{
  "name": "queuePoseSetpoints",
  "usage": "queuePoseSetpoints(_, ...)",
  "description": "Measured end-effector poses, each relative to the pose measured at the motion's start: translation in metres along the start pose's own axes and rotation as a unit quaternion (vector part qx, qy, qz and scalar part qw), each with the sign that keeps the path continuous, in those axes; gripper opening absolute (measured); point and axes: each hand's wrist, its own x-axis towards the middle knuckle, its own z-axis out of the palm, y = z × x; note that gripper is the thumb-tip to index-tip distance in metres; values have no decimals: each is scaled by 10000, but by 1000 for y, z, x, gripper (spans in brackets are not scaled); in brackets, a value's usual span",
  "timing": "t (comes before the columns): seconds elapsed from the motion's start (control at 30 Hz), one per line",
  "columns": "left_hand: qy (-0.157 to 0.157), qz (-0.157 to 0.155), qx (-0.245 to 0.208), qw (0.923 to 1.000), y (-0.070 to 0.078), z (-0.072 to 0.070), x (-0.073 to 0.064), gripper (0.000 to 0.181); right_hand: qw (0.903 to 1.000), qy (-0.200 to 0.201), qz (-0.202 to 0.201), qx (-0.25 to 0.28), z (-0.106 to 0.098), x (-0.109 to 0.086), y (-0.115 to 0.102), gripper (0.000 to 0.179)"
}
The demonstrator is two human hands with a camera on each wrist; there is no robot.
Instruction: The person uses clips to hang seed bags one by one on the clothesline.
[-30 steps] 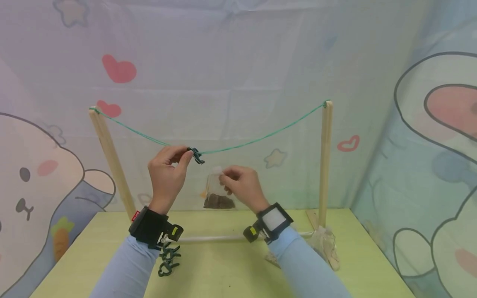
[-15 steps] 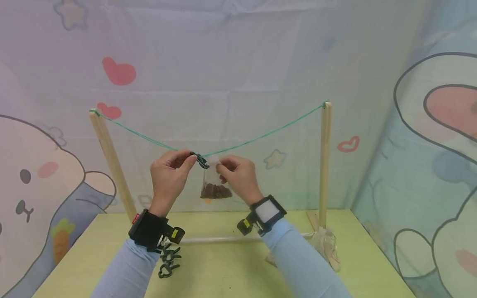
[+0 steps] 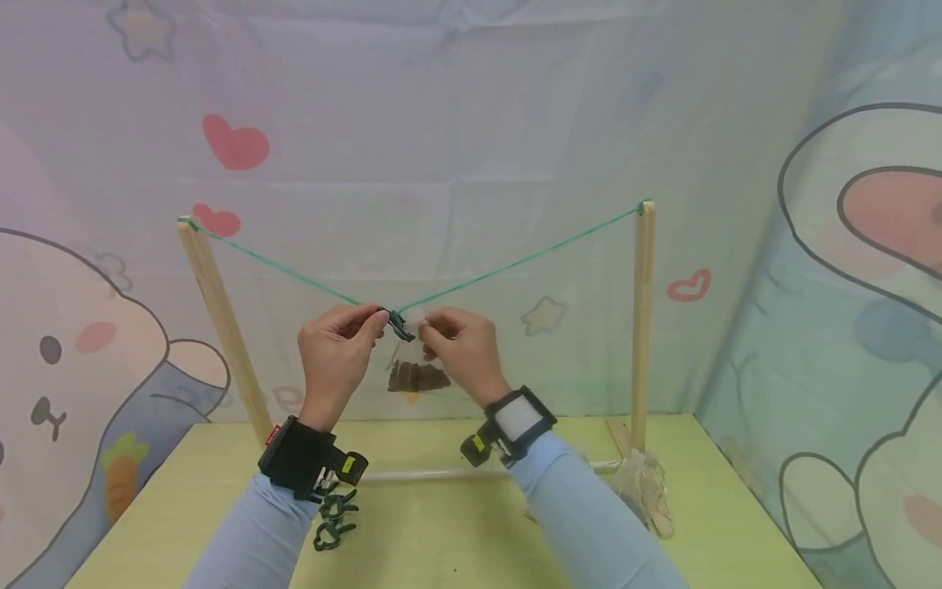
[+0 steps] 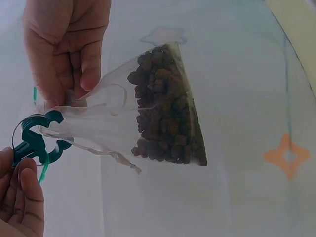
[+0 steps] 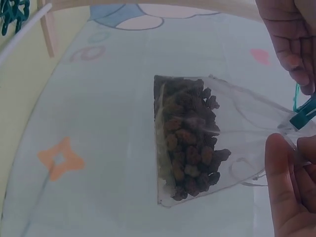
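Cartoon-print backdrop point(image 3: 471, 106) behind yellow-green tabletop point(image 3: 434, 540). Sheer drawstring pouch point(image 4: 126, 123) of brown lumps point(image 4: 165, 111) hangs at 5 o'clock from green spring clamp point(image 3: 401, 325), below green cord point(image 3: 515, 263) in head view; probably light, limp, bottom-heavy, best held by its gathered neck. Left hand point(image 3: 333, 356), 9 o'clock of pouch, pinches clamp handles; right hand point(image 3: 462, 348), 2 o'clock, pinches pouch neck.

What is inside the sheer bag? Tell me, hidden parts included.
Dark brown, pebble-like lumps sit in the lower end of the sheer bag. Any deep in the pile are covered by outer ones, and the right hand hides part of its top.
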Motion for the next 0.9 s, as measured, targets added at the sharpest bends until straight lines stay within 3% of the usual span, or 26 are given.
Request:
queuePoseSetpoints(0.27, -208, -186, 204, 9994, -5, 0, -4, 17, 9991, -363, 198, -18, -2, -2, 3, 9)
queuePoseSetpoints(0.6, -841, -711, 825, 9905, -6, -5, -8, 31, 9918, -1069, 523, -458, -7, -6, 6, 10)
queuePoseSetpoints(0.73, -1077, -558, 1222, 9851, -7, -8, -10, 31, 9849, -1497, 583, -642, -9, -6, 8, 12)
queuePoseSetpoints(0.9, -1443, -65, 1606, 9764, -8, -13, -18, 36, 9710, -2133, 677, -839, -14, -5, 13, 15)
